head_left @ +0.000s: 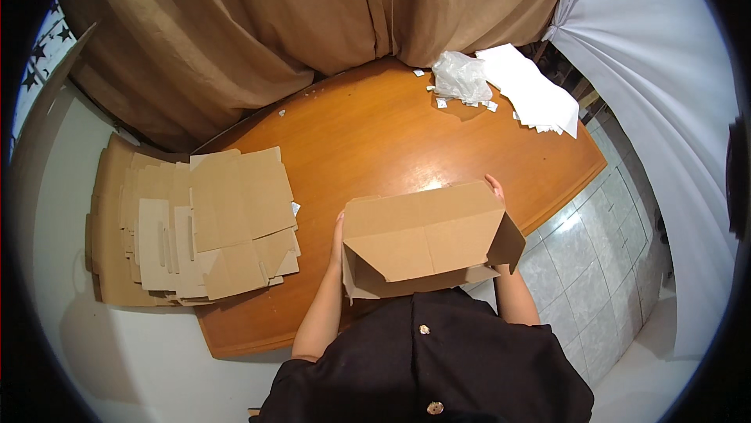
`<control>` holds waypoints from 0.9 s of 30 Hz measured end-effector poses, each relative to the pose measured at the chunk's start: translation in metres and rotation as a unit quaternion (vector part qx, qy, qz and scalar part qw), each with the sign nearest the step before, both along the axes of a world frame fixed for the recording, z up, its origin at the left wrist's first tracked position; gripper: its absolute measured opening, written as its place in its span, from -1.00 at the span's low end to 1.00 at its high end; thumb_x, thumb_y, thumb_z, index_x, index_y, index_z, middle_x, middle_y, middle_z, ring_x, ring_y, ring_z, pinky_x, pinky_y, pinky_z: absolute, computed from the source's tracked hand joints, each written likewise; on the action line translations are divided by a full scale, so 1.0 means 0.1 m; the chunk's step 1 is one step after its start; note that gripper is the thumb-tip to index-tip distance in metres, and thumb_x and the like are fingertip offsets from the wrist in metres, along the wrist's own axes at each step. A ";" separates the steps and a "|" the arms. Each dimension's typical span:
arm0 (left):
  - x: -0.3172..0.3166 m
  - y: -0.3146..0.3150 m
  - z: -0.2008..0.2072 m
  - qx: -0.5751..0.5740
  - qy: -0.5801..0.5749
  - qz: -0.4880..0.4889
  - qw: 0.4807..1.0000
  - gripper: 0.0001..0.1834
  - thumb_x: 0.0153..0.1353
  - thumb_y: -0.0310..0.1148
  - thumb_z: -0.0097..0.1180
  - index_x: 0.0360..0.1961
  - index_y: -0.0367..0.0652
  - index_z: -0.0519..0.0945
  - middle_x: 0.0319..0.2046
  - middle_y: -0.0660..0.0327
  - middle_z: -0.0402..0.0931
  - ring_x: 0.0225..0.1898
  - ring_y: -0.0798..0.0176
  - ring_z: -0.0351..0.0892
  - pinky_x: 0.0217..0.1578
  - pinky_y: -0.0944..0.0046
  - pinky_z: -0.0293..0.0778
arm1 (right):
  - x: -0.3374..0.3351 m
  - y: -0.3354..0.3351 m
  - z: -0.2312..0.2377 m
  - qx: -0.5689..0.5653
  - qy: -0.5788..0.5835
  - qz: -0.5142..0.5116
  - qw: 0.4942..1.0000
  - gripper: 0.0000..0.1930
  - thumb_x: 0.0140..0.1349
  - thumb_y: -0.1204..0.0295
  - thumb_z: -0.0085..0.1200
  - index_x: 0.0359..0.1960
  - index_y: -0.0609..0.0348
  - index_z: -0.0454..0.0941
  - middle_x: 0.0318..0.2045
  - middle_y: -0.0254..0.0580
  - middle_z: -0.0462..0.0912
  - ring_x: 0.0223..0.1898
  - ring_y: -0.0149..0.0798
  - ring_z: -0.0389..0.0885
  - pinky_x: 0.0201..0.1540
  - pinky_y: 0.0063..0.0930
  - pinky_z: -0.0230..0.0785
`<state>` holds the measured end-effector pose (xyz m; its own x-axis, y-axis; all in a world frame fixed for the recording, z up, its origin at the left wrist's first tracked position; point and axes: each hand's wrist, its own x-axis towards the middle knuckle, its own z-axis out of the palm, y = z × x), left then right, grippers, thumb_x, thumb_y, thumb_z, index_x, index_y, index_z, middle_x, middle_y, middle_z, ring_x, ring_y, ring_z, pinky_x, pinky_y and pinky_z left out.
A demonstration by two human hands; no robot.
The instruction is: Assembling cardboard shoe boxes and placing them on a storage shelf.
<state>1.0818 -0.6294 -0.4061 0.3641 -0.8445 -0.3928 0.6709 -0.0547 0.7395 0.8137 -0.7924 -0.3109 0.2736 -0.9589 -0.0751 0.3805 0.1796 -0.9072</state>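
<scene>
A brown cardboard box (422, 231) is held up between my two hands, over the near edge of the table. Its flaps on the side toward me and at the right end stand loose. My left hand (339, 235) grips its left end; most of the fingers are behind the cardboard. At the far right corner, my right hand (495, 187) holds the other end, with only some fingertips showing above the edge. To the left of my left hand lies a pile of flat cardboard boxes (242, 196), stacked unevenly.
A wooden table (360, 134) stands before me. At its far right sit a crumpled clear plastic bag (461, 77), several small white slips and a stack of white paper (536, 91). Brown curtain (258, 16) hangs behind; white curtain (657, 71) is at right, above tiled floor (579, 267).
</scene>
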 end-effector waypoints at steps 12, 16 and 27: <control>-0.04 -0.17 0.74 0.014 0.121 0.025 0.992 -0.18 0.19 0.37 -0.52 0.25 0.00 0.22 0.08 0.11 0.35 0.06 0.13 0.39 0.02 0.09 0.39 | 0.06 -0.03 0.13 0.011 -0.041 0.125 0.991 -0.45 0.37 0.05 -0.39 0.27 0.11 0.13 -0.15 -0.25 0.51 -0.11 -0.38 0.49 -0.08 -0.48 0.41; -0.13 -0.29 0.84 -0.087 0.025 0.090 0.992 -0.26 0.22 0.29 -0.33 0.27 0.02 0.16 0.02 0.10 0.38 0.01 0.16 0.44 -0.02 0.12 0.44 | 0.06 -0.19 -0.03 -0.023 -0.063 0.129 0.989 -0.49 0.37 0.06 -0.38 0.18 0.12 0.25 -0.20 -0.25 0.53 -0.16 -0.38 0.52 -0.14 -0.46 0.43; 0.06 -0.38 0.60 -0.215 -0.055 0.063 0.973 -0.37 0.27 0.22 -0.39 0.12 -0.05 0.27 -0.08 0.19 0.39 -0.06 0.23 0.43 -0.04 0.20 0.42 | 0.04 -0.04 0.19 0.073 -0.089 0.119 0.986 -0.62 0.36 0.06 -0.32 -0.17 0.05 0.46 -0.30 -0.33 0.55 -0.19 -0.43 0.51 -0.06 -0.54 0.37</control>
<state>1.0873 -0.6678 -0.3459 0.4956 -0.8679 0.0338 0.5674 0.3529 0.7440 0.8176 -0.7966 -0.2916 0.5104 -0.8489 -0.1372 0.4636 0.4060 -0.7876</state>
